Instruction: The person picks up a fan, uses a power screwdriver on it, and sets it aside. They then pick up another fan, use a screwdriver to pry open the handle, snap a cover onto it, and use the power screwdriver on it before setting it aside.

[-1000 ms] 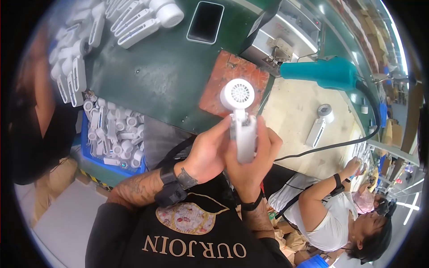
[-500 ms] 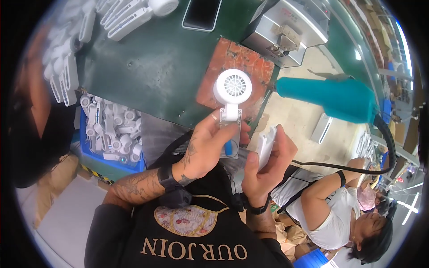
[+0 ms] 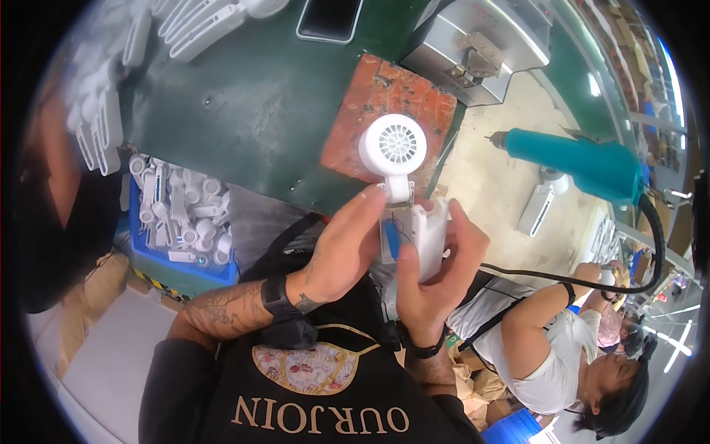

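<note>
A white handheld fan point(image 3: 398, 144) with a round slotted head is in my left hand point(image 3: 336, 248), whose fingers close on its opened handle. Inside that handle a blue battery-like part point(image 3: 391, 238) and thin wires show. My right hand point(image 3: 447, 274) pinches a white handle cover point(image 3: 429, 240) between thumb and fingers. The cover is tilted at the right side of the opened handle, partly over it; whether the two touch I cannot tell. Beneath the fan head lies a worn orange-red block point(image 3: 362, 96) on the green table point(image 3: 244, 103).
At right is a teal electric screwdriver point(image 3: 577, 163) with a black cable point(image 3: 532, 274). Behind it stands a silver machine point(image 3: 473, 55). A phone point(image 3: 329, 20) and several fans point(image 3: 207, 33) lie at the back. A blue bin point(image 3: 185, 270) holds white parts. A co-worker point(image 3: 543, 340) sits at right.
My right hand has brought the cover left, against or just over the fan's handle. The fan has shifted slightly right. The screwdriver has swung right, and another fan's head now shows behind it.
</note>
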### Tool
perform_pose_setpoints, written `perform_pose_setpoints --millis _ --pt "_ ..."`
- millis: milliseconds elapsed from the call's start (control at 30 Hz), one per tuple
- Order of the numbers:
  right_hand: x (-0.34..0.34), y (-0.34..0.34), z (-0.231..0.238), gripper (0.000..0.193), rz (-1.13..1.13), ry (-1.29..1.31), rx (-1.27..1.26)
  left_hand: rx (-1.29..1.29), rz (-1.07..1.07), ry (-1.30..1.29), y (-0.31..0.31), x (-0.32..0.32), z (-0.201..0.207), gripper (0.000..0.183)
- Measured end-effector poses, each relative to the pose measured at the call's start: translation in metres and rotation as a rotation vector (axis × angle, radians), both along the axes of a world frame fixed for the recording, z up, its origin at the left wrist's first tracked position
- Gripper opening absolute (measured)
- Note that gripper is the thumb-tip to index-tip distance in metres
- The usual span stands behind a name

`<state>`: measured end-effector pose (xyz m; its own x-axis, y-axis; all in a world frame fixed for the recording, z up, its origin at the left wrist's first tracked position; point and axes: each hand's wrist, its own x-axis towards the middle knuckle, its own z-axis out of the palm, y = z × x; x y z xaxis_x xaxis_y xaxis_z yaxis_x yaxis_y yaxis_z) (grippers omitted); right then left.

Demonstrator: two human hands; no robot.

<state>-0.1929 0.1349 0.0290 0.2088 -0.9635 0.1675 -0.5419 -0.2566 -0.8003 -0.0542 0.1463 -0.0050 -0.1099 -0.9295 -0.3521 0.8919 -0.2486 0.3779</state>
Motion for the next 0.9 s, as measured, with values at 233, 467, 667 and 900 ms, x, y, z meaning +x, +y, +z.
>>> perform_pose_setpoints --millis 233,467,667,900 --pt "0.019 -0.006 -0.001 0.065 0.078 0.197 -0.098 0.092 -0.064 0.030 0.004 -0.006 -0.001 0.064" --pt "0.023 -0.005 -0.008 0.062 0.037 0.258 -0.076 0.041 -0.022 0.005 0.004 -0.008 -0.002 0.061" --pt "0.025 -0.001 -0.013 0.065 0.025 0.286 -0.128 -0.028 -0.042 -0.177 -0.004 0.003 0.009 0.043" --pt "0.019 0.009 -0.017 0.055 -0.006 -0.369 -0.005 -0.072 0.012 -0.050 -0.015 0.030 0.021 0.046"
